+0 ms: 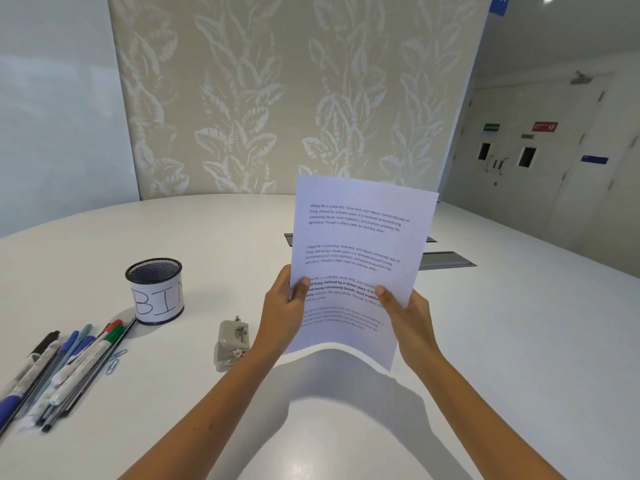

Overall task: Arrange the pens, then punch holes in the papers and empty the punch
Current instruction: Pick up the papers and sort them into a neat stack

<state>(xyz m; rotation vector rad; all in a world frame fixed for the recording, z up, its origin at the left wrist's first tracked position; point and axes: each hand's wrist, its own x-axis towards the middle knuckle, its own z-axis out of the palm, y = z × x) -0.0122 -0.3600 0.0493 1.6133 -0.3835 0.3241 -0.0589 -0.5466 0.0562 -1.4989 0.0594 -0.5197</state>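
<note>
At frame centre, the left hand (282, 306) and right hand (407, 315) each pinch the printed white papers (356, 251), thumbs in front, held upright above the white desk (519, 341). The small grey metal hole punch (232, 342) stands lower left of them; the pens (59, 368) lie at the left edge.

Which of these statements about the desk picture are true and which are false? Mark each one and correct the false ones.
1. Both hands hold the papers above the table. True: the left hand and right hand grip the side edges.
2. The hole punch is clamped on the papers. False: it sits alone on the table, left of the hands.
3. The mesh cup is labelled BIN. True.
4. The pens stand inside the cup. False: they lie in a row on the table.
5. Paper clips lie beside the pens. True.
</note>
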